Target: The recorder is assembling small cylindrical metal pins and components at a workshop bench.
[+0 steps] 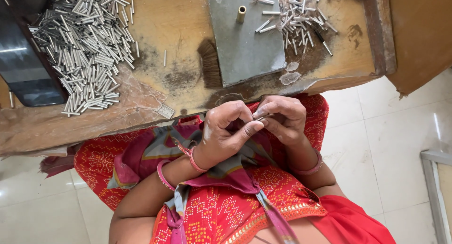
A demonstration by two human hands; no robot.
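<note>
My left hand (225, 131) and my right hand (281, 118) meet just below the front edge of the wooden workbench (174, 23), over my lap. Both pinch one thin silver metal tube (264, 116) between their fingertips; only a short piece of it shows. A big heap of the same small metal tubes (87, 46) lies on the bench at the far left. A smaller scatter of tubes (296, 18) lies at the far right, partly on a grey metal plate (245, 51). A short brass peg (241, 13) stands upright on that plate.
A dark bristle brush (209, 63) lies beside the plate. A dark tray or bin (23, 65) borders the big heap on the left. Red patterned cloth (226, 206) covers my lap. White floor tiles (391, 145) lie to the right, with a metal frame (435, 178) at the edge.
</note>
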